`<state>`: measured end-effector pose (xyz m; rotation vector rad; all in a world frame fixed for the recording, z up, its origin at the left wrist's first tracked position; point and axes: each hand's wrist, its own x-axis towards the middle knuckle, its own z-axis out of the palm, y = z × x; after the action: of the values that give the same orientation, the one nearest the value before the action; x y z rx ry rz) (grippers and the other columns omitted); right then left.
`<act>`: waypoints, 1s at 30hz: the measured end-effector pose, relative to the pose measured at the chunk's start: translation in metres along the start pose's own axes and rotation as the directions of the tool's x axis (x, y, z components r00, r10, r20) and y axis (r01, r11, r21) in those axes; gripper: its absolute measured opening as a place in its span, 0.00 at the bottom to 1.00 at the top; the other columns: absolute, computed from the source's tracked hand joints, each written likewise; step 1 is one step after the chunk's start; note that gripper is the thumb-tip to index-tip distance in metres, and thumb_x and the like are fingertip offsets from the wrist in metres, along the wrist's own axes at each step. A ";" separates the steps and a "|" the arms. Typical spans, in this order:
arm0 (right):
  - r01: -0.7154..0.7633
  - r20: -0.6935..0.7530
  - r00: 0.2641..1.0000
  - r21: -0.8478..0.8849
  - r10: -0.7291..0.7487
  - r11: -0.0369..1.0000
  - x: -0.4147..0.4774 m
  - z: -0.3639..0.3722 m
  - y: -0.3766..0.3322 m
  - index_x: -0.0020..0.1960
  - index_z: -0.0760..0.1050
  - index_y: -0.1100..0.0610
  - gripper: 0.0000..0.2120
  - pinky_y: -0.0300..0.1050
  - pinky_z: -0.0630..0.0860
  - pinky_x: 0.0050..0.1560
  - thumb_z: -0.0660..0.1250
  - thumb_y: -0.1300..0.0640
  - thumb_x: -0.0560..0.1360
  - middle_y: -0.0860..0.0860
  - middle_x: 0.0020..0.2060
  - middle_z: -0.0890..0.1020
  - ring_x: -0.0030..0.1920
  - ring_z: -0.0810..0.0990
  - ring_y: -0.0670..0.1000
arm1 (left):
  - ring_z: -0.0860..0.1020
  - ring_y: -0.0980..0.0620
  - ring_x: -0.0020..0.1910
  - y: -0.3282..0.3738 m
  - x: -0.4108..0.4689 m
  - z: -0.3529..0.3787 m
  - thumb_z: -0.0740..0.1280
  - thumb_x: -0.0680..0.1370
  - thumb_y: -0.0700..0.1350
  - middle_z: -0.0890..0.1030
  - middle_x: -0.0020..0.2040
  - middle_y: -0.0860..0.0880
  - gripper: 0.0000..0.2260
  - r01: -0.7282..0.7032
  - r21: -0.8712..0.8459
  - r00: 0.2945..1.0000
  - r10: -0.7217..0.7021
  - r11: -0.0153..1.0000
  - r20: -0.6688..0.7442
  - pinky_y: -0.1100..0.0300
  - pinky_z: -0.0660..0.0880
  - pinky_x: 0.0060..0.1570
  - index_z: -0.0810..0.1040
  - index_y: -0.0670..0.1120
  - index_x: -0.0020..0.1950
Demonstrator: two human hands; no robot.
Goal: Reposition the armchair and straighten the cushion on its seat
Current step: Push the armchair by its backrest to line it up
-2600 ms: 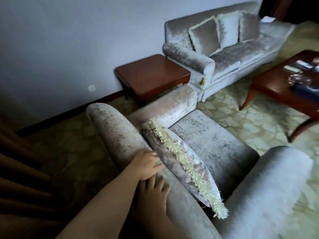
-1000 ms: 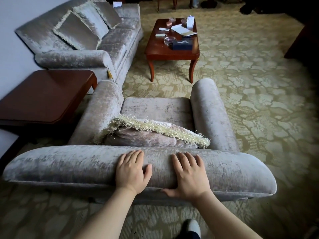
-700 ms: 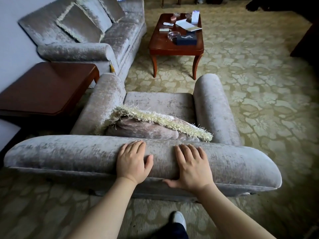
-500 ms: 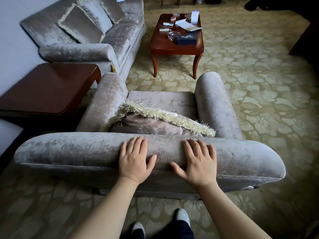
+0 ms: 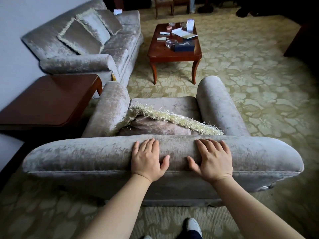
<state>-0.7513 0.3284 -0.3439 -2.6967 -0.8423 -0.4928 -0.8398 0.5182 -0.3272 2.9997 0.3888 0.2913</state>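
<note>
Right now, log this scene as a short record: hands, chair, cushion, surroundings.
left hand: flat on the armchair backrest top, open, no grip
right hand: flat on the same backrest, open
cushion: on the seat, leaning against the backrest, tilted, fringed edge up
side table: beside the chair's left arm
coffee table: beyond the seat
sofa: along the wall

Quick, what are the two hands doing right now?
Left hand: open, flat on the armchair back, holding nothing.
Right hand: open, flat there too.
</note>
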 end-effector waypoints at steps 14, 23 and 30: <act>-0.023 0.042 0.999 -0.013 0.024 1.000 -0.013 -0.003 -0.008 0.56 0.79 0.59 0.28 0.57 0.72 0.57 0.59 0.38 0.70 0.56 0.50 0.82 0.52 0.80 0.59 | 0.78 0.43 0.57 -0.004 -0.014 0.001 0.56 0.71 0.57 0.81 0.57 0.41 0.27 -0.018 -0.020 0.999 0.017 1.000 -0.051 0.42 0.67 0.64 0.79 0.39 0.57; -0.030 0.057 0.998 -0.013 0.031 0.999 -0.014 -0.002 -0.010 0.57 0.79 0.59 0.29 0.57 0.72 0.56 0.58 0.38 0.70 0.58 0.50 0.83 0.51 0.81 0.60 | 0.74 0.42 0.62 -0.103 -0.048 -0.014 0.55 0.75 0.53 0.78 0.61 0.41 0.23 0.195 -0.030 0.967 -0.198 0.980 -0.159 0.39 0.64 0.64 0.77 0.39 0.60; -0.031 0.139 0.990 -0.049 0.037 0.998 -0.008 -0.005 -0.046 0.57 0.75 0.62 0.31 0.66 0.64 0.62 0.55 0.38 0.69 0.66 0.60 0.76 0.60 0.74 0.66 | 0.73 0.41 0.63 -0.186 -0.072 -0.021 0.56 0.75 0.50 0.77 0.62 0.41 0.22 0.288 -0.049 0.918 -0.290 0.957 -0.270 0.40 0.62 0.65 0.77 0.39 0.61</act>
<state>-0.7858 0.3589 -0.3350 -2.8108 -0.8287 -0.3222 -0.9576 0.6795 -0.3427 2.8405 0.8438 0.6797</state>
